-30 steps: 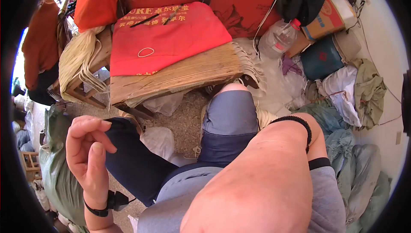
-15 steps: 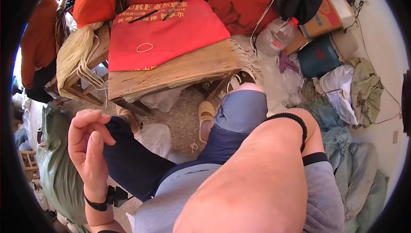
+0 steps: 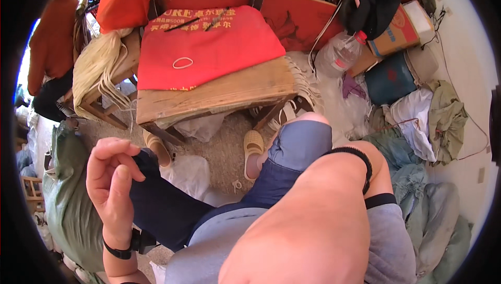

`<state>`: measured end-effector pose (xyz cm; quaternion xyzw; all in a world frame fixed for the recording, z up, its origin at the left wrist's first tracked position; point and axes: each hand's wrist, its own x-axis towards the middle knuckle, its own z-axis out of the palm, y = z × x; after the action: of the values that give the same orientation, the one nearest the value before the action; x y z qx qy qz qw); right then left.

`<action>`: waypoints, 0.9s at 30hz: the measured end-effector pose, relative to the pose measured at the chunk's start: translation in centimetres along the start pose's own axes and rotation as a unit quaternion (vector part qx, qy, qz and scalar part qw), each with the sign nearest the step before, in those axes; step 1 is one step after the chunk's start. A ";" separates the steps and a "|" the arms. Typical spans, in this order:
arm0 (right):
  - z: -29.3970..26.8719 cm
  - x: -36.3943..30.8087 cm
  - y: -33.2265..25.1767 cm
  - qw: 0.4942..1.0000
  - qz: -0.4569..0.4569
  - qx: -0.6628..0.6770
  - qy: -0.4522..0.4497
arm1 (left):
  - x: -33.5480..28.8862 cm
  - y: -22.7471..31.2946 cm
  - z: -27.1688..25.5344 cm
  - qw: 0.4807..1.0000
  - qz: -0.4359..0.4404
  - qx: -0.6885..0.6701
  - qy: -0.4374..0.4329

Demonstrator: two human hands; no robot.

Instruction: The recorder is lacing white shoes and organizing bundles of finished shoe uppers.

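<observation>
Okay, so nearest to our left hand point(image 3: 112, 185) is the green sack point(image 3: 68, 200), slumped on the floor just to its left. We can't tell what's in it, and we're not gripping it. Our fingers point(image 3: 110, 149) are loosely curled, with a gap to the thumb and nothing between them. They hang in front of our dark trousers point(image 3: 172, 200); whether they brush the knee, we honestly can't tell. Our right arm point(image 3: 308, 205) is folded back toward the camera with the right hand out of the picture, so no idea what those fingers are doing.

As for the step we're on, it looks like a pause in the handling to us. Touching anything on the low wooden counter point(image 3: 214, 101) would call for a forward reach, since our left hand is well apart from it. A red cloth point(image 3: 224, 49) covers most of that top, with a thin pale loop point(image 3: 182, 68) lying on it and slim dark pieces point(image 3: 182, 24) farther back.

Further out, we've got cream strands point(image 3: 99, 62) draped over a stool on the left, and a clear bottle point(image 3: 336, 57) with a red cap on the right.
</observation>
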<state>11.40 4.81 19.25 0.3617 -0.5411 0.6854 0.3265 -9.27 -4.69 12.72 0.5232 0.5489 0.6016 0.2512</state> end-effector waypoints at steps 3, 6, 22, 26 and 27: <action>-0.6 -0.6 -0.5 0.998 0.030 0.042 -0.029 | 0.1 -0.3 0.1 0.999 -0.011 -0.039 0.001; 0.5 -1.3 0.2 0.999 0.000 0.039 -0.003 | 0.2 0.2 0.1 0.999 -0.011 -0.041 -0.002; 2.1 -1.8 -2.0 0.833 -0.191 -0.519 0.023 | -0.3 0.9 1.5 0.998 -0.030 -0.047 -0.015; 2.0 -2.1 -1.3 0.828 -0.209 -0.520 0.015 | -0.2 0.9 1.2 0.996 -0.055 -0.067 -0.036; 2.3 -2.2 -1.6 0.840 -0.180 -0.512 0.012 | -0.4 0.9 1.2 0.995 -0.065 -0.063 -0.034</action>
<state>14.18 2.79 18.54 0.2259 -0.7365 0.2446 0.5888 -7.84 -4.80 13.29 0.4895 0.5338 0.5991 0.3412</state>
